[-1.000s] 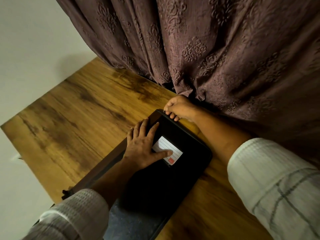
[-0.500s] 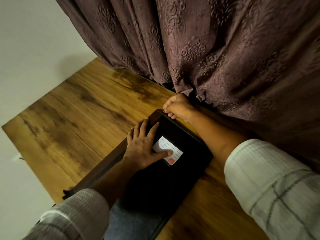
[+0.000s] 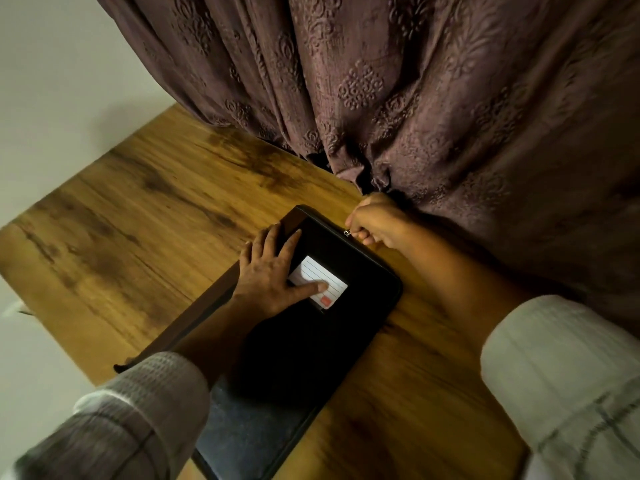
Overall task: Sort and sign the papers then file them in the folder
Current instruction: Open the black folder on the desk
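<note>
A black zip folder [image 3: 360,306] lies closed on the wooden table [image 3: 138,230], with a white lined label [image 3: 332,280] on its cover. My left hand [image 3: 273,271] lies flat on the cover, fingers spread, thumb on the label. My right hand [image 3: 377,221] pinches the small metal zip pull [image 3: 347,232] on the folder's far edge, a little right of its far corner. No loose papers are in sight.
A heavy brown patterned curtain [image 3: 398,98] hangs down onto the table's far side, just behind my right hand. A pale wall [image 3: 62,81] lies to the left. The table's left edge runs diagonally past the folder.
My right hand has moved along the folder's far edge to the right, away from the corner, with the zip pull between its fingers. My left hand stays pressed on the cover.
</note>
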